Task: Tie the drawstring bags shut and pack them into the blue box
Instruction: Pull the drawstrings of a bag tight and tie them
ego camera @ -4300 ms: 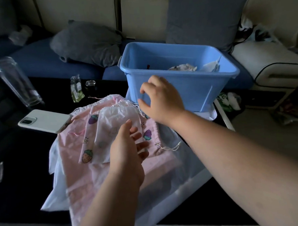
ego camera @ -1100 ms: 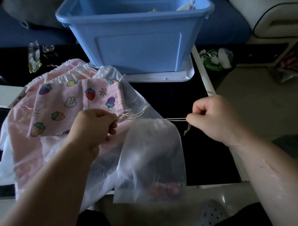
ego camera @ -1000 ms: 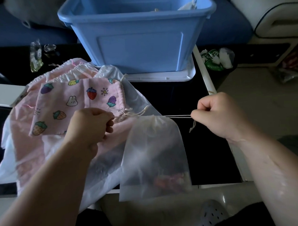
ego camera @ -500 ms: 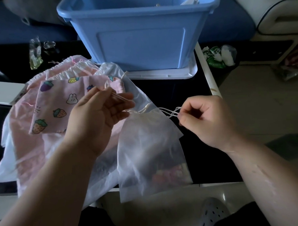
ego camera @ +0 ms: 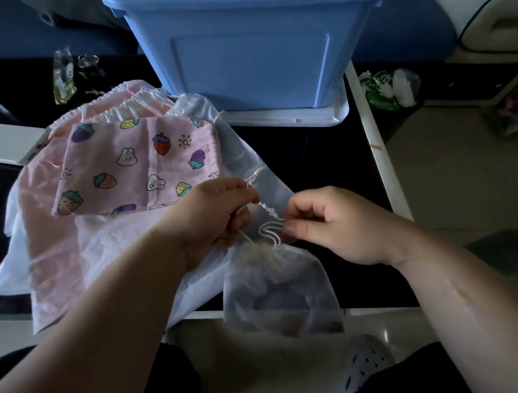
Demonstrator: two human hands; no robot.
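Observation:
A sheer white drawstring bag (ego camera: 281, 293) hangs at the table's near edge, its neck gathered tight. Its white cord (ego camera: 269, 230) loops above the neck. My left hand (ego camera: 214, 219) pinches one strand of the cord; my right hand (ego camera: 327, 226) pinches the loops from the other side. Further left lies a pink bag printed with strawberries and rabbits (ego camera: 131, 166) on top of plain pink and white bags (ego camera: 54, 235). The blue box (ego camera: 251, 48) stands at the back on a white lid (ego camera: 287, 118).
The black table (ego camera: 315, 152) has a white rim on the right. A white phone (ego camera: 6, 145) lies at the left edge, a small clear packet (ego camera: 64, 77) behind the pile. Crumpled wrappers (ego camera: 389, 86) sit to the right. A white clog (ego camera: 366, 364) shows below.
My hands pulled the cord apart until the neck closed, then came together over the neck. The cord now forms loops between my fingertips, and the bag hangs lower over the edge.

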